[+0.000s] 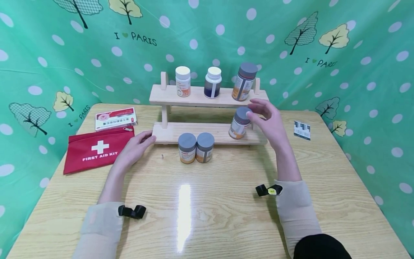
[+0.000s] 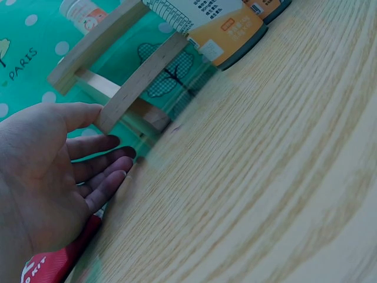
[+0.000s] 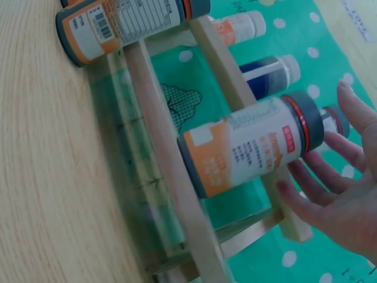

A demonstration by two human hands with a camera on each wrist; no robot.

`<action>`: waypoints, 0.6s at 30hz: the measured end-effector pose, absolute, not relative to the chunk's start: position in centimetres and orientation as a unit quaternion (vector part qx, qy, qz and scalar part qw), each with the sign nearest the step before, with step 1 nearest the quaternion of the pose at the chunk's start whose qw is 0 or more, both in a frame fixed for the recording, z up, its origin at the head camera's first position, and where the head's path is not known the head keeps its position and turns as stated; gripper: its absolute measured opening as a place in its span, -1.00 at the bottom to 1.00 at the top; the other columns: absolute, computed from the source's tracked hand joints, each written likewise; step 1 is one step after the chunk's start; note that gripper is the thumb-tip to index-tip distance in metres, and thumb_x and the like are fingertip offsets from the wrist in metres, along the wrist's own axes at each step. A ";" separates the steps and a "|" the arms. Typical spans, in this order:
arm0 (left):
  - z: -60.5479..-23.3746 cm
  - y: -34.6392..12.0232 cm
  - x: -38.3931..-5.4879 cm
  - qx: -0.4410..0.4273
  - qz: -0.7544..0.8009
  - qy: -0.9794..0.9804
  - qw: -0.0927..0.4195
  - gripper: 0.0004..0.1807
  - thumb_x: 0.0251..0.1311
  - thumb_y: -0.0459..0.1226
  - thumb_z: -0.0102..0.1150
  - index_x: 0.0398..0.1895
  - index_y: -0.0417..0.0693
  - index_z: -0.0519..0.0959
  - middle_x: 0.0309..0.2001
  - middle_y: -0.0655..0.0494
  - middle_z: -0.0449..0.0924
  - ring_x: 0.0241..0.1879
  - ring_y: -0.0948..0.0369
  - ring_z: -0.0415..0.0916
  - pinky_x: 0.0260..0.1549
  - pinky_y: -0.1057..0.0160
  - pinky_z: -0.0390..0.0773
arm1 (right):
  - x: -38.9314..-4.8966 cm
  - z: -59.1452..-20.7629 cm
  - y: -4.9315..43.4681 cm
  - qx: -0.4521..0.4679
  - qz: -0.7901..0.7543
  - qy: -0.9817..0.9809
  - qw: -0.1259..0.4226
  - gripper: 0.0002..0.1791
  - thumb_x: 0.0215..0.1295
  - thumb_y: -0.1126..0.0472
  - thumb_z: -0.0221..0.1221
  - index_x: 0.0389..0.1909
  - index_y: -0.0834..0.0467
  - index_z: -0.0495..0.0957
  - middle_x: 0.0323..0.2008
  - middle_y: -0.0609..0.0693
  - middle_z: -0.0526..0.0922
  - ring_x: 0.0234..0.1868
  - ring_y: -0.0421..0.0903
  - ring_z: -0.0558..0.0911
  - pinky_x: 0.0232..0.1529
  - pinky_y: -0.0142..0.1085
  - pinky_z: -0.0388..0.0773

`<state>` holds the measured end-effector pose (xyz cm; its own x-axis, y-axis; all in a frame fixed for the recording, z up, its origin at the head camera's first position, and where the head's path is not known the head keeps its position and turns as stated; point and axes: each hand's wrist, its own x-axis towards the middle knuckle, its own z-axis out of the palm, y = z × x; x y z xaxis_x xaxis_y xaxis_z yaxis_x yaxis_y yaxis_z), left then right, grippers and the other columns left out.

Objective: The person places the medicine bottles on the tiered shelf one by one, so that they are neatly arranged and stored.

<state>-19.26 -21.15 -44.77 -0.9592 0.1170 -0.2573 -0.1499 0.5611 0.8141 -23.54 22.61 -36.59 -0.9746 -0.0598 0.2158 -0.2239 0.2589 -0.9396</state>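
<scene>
A grey-capped supplement bottle [image 1: 238,128] stands at the right end of the lower board of a two-tier wooden rack [image 1: 166,132]. My right hand [image 1: 270,120] is beside its cap, and in the right wrist view the fingers [image 3: 321,188] are spread next to the cap [image 3: 306,119] with the thumb apart from it. At the rack's left end, my left hand [image 1: 135,146] touches the lower board [image 2: 138,85] with a fingertip, its other fingers loosely extended below. Two more grey-capped bottles, one left [image 1: 187,148] and one right [image 1: 205,147], stand side by side on the table before the rack.
On the upper board stand two white-capped bottles, one white and orange [image 1: 183,82], one dark blue [image 1: 212,82], and a taller grey-capped bottle [image 1: 244,82]. A red first aid pouch [image 1: 97,149] and a medicine box [image 1: 115,119] lie left. A small printed packet [image 1: 302,130] lies right.
</scene>
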 end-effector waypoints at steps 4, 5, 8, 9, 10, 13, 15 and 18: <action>-44.7 -21.1 -19.2 -0.010 0.468 0.872 0.142 -0.13 0.47 0.26 -0.09 0.66 0.00 0.07 0.62 -0.18 0.12 0.59 -0.17 0.06 0.55 -0.30 0.10 | -23.2 -35.7 22.2 0.098 0.633 -0.758 0.123 -0.54 0.32 0.22 0.37 0.23 0.13 0.59 0.17 0.07 0.66 0.26 -0.09 0.59 0.40 -0.22 0.51; -44.7 -21.2 -19.2 -0.010 0.469 0.872 0.142 -0.12 0.47 0.26 -0.09 0.66 0.00 0.07 0.62 -0.18 0.12 0.59 -0.17 0.05 0.55 -0.30 0.10 | -23.0 -35.5 22.1 0.102 0.641 -0.749 0.137 -0.56 0.31 0.24 0.37 0.20 0.15 0.60 0.16 0.05 0.67 0.26 -0.07 0.59 0.41 -0.20 0.51; -44.7 -21.2 -19.2 -0.009 0.469 0.872 0.142 -0.12 0.47 0.26 -0.09 0.66 0.00 0.07 0.62 -0.18 0.12 0.60 -0.17 0.05 0.55 -0.30 0.10 | -22.5 -34.8 21.7 0.109 0.663 -0.721 0.169 -0.62 0.31 0.29 0.36 0.14 0.19 0.63 0.10 0.00 0.69 0.24 -0.05 0.61 0.42 -0.19 0.50; -44.7 -21.2 -19.2 -0.009 0.469 0.872 0.141 -0.12 0.47 0.27 -0.09 0.66 0.00 0.07 0.62 -0.18 0.12 0.60 -0.16 0.05 0.55 -0.29 0.10 | -22.3 -34.6 21.5 0.113 0.666 -0.716 0.177 -0.64 0.31 0.30 0.35 0.13 0.19 0.64 0.08 -0.01 0.70 0.23 -0.05 0.62 0.41 -0.20 0.51; -44.7 -21.2 -19.2 -0.009 0.470 0.872 0.141 -0.12 0.47 0.27 -0.09 0.66 -0.01 0.07 0.62 -0.18 0.12 0.60 -0.16 0.05 0.56 -0.29 0.10 | -22.1 -34.4 21.4 0.117 0.671 -0.709 0.184 -0.65 0.32 0.31 0.35 0.11 0.20 0.65 0.07 -0.01 0.71 0.22 -0.05 0.64 0.40 -0.22 0.51; -44.8 -21.2 -19.2 -0.008 0.469 0.872 0.141 -0.13 0.47 0.26 -0.09 0.66 -0.01 0.08 0.62 -0.18 0.12 0.60 -0.16 0.05 0.56 -0.29 0.10 | -21.4 -34.1 20.8 0.133 0.680 -0.693 0.199 -0.69 0.33 0.33 0.33 0.08 0.23 0.66 0.03 0.01 0.75 0.17 -0.05 0.68 0.34 -0.27 0.55; -44.8 -21.2 -19.2 -0.007 0.469 0.872 0.141 -0.13 0.48 0.25 -0.09 0.65 -0.01 0.08 0.62 -0.18 0.12 0.60 -0.16 0.06 0.56 -0.29 0.10 | -21.0 -33.9 20.4 0.149 0.684 -0.684 0.205 -0.72 0.34 0.34 0.31 0.05 0.25 0.67 0.00 0.02 0.77 0.13 -0.06 0.71 0.30 -0.31 0.58; -44.9 -21.2 -19.2 -0.005 0.470 0.872 0.141 -0.14 0.48 0.25 -0.09 0.65 -0.02 0.08 0.61 -0.18 0.13 0.60 -0.16 0.06 0.56 -0.29 0.10 | -20.5 -33.8 19.5 0.177 0.686 -0.675 0.204 -0.73 0.33 0.39 0.29 0.03 0.28 0.68 -0.04 0.01 0.79 0.06 -0.08 0.74 0.22 -0.34 0.62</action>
